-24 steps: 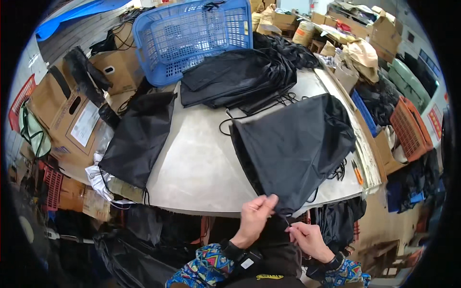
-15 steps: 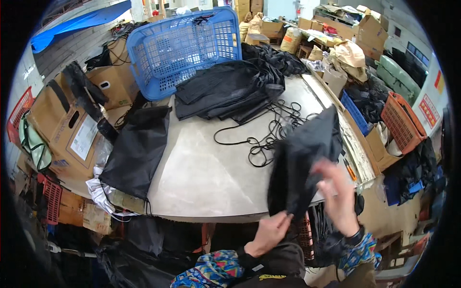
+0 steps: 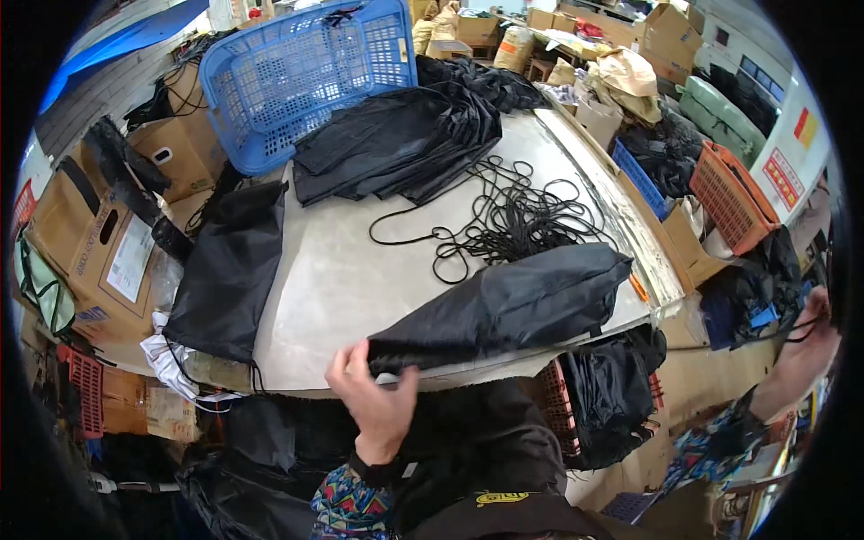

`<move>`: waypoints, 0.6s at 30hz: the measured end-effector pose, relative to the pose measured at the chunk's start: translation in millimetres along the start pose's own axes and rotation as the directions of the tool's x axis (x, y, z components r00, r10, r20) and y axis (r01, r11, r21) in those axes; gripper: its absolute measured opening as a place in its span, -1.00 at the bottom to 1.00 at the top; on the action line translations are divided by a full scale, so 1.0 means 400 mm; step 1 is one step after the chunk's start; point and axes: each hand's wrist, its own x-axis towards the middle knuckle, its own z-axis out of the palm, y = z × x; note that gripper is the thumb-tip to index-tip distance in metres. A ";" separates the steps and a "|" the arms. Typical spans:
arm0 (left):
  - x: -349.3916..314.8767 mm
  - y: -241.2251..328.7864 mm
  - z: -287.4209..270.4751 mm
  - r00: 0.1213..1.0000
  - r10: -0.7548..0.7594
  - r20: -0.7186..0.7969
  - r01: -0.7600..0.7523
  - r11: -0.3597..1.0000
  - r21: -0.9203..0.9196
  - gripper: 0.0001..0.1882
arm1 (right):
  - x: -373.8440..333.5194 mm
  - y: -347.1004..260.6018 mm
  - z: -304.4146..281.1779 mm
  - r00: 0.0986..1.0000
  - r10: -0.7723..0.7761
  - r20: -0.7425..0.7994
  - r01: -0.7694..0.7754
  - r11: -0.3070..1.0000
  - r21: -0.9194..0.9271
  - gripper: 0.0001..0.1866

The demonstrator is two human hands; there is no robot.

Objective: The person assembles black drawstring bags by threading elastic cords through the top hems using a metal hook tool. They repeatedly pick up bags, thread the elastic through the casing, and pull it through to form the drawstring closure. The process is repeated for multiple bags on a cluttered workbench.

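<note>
Brown cardboard box (image 3: 94,261) at 9 o'clock, white rectangular label (image 3: 130,259) on its side; white wall sign with red-yellow patch (image 3: 792,153) at 2 o'clock; brown cardboard boxes (image 3: 666,31) at 1 o'clock.

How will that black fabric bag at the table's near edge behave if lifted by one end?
Probably floppy: the black fabric bag folds and sags where the left hand pinches it. Likely light, since one hand manages it. Its smooth sheen suggests it may slide on the table.

Bare tabletop (image 3: 333,279) between bags, cord tangle (image 3: 504,216)
</note>
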 end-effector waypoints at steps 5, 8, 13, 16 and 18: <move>0.202 0.139 0.210 0.963 0.123 0.241 0.010 0.873 -0.487 -0.64 | -0.177 -0.032 0.231 0.978 -0.038 0.207 0.055 0.996 -0.075 -0.81; 0.296 0.169 0.231 0.985 -0.053 0.165 0.134 0.833 -0.537 -0.65 | -0.179 -0.021 0.232 0.912 -0.269 0.310 0.401 0.741 -0.539 -0.85; 0.386 -0.066 0.095 0.891 -0.453 0.025 0.400 0.761 -0.511 -0.61 | -0.255 0.118 0.222 0.865 0.287 0.412 0.233 0.498 -0.835 -0.67; 0.295 -0.247 0.033 0.748 -0.663 0.027 0.417 0.438 -0.796 -0.64 | -0.277 0.214 0.165 0.777 0.430 0.461 0.227 0.491 -0.841 -0.75; 0.213 -0.318 0.000 0.612 -0.790 0.039 0.478 0.330 -0.814 -0.58 | -0.266 0.336 0.014 0.911 0.265 0.315 0.206 0.369 -0.906 -0.74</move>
